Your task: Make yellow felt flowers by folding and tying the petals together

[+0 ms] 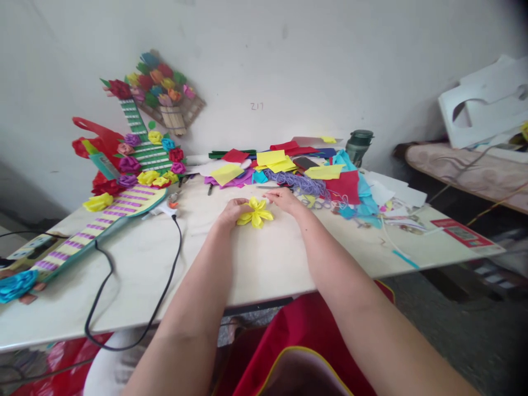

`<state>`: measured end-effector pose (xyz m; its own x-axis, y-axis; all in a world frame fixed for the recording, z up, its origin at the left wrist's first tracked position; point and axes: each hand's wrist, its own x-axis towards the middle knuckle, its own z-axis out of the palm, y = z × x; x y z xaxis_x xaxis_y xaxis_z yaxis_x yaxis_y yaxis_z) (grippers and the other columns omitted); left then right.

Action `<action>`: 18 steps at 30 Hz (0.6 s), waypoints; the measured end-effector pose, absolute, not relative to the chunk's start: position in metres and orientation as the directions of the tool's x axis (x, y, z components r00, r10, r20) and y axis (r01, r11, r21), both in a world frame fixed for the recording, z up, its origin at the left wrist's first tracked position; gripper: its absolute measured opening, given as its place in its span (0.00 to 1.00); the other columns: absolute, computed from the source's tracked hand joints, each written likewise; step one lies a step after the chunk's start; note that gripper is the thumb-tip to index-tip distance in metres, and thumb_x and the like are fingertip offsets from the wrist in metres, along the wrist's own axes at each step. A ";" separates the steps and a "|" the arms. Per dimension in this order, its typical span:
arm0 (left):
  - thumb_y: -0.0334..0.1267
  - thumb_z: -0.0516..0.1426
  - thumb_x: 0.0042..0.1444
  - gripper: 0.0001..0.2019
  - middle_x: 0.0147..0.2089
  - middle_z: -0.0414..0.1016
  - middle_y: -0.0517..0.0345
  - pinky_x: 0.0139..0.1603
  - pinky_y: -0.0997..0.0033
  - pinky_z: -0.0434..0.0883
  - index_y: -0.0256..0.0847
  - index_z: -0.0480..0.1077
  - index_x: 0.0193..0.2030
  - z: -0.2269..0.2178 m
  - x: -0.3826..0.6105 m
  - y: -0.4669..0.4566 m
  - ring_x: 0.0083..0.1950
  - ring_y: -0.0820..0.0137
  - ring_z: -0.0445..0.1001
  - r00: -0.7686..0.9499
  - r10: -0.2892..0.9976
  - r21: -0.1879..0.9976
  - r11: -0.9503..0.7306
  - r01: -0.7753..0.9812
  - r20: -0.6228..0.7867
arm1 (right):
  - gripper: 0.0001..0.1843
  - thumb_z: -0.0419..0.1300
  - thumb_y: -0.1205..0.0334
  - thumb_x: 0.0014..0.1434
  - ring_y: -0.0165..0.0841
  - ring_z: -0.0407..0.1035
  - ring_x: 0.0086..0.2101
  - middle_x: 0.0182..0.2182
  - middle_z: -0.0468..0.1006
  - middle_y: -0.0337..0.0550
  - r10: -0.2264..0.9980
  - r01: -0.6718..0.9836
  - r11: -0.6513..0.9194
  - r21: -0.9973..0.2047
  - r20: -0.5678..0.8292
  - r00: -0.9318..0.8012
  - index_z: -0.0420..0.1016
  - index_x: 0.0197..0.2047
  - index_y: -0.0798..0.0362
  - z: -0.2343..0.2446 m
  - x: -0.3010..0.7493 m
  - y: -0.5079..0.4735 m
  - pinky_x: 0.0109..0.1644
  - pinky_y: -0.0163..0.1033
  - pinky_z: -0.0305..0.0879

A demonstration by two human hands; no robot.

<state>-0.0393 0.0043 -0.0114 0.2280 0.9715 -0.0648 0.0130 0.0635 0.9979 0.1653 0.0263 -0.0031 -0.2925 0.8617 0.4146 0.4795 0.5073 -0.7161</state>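
A yellow paper flower (256,213) lies on the pale table (264,258) between both hands. My left hand (231,212) is curled against the flower's left side, fingers closed on its petals. My right hand (284,199) rests just right of it, fingertips pinching toward the flower's top edge. Both forearms reach in from the bottom of the view.
A pile of coloured paper sheets (289,165) and purple cord (299,184) lies behind the hands. A guitar-shaped craft with paper roses (124,187) sits at left. A black cable (136,286) with a glue gun (171,204) crosses the table. A green jar (358,144) stands at the back.
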 end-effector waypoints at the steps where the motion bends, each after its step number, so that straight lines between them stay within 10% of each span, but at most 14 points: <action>1: 0.35 0.65 0.33 0.15 0.24 0.77 0.55 0.26 0.74 0.68 0.34 0.73 0.31 -0.011 -0.039 0.004 0.23 0.71 0.73 0.233 0.970 0.998 0.067 0.018 -0.069 | 0.20 0.56 0.50 0.57 0.28 0.59 0.26 0.21 0.68 0.37 0.882 0.471 0.470 -0.747 0.373 -0.287 0.79 0.28 0.58 -0.002 0.165 0.026 0.34 0.36 0.58; 6: 0.35 0.65 0.34 0.14 0.24 0.75 0.55 0.26 0.73 0.68 0.34 0.73 0.31 -0.011 -0.040 0.005 0.24 0.71 0.73 0.241 0.967 0.997 0.073 0.038 -0.080 | 0.18 0.55 0.52 0.57 0.26 0.55 0.23 0.18 0.61 0.31 0.915 0.383 0.371 -0.846 0.263 -0.304 0.80 0.37 0.57 0.002 0.162 0.020 0.32 0.35 0.56; 12: 0.35 0.64 0.34 0.16 0.23 0.74 0.58 0.27 0.73 0.68 0.34 0.73 0.33 -0.012 -0.040 0.005 0.24 0.71 0.73 0.230 0.970 0.997 0.068 0.042 -0.076 | 0.15 0.59 0.57 0.54 0.26 0.59 0.25 0.19 0.68 0.35 0.893 0.460 0.440 -0.772 0.321 -0.315 0.72 0.20 0.56 0.001 0.162 0.022 0.34 0.34 0.57; 18: 0.35 0.64 0.35 0.14 0.25 0.76 0.55 0.28 0.73 0.67 0.33 0.74 0.32 -0.011 -0.040 0.002 0.24 0.71 0.73 0.252 0.964 0.996 0.078 0.045 -0.087 | 0.16 0.56 0.52 0.57 0.27 0.62 0.27 0.26 0.75 0.39 0.855 0.319 0.474 -0.821 0.342 -0.389 0.79 0.32 0.55 -0.001 0.160 0.023 0.33 0.34 0.60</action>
<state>-0.0398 0.0024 -0.0108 0.2516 0.9639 -0.0872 0.0452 0.0783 0.9959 0.1604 0.0227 -0.0009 -0.3890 0.8553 0.3423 0.3190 0.4737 -0.8209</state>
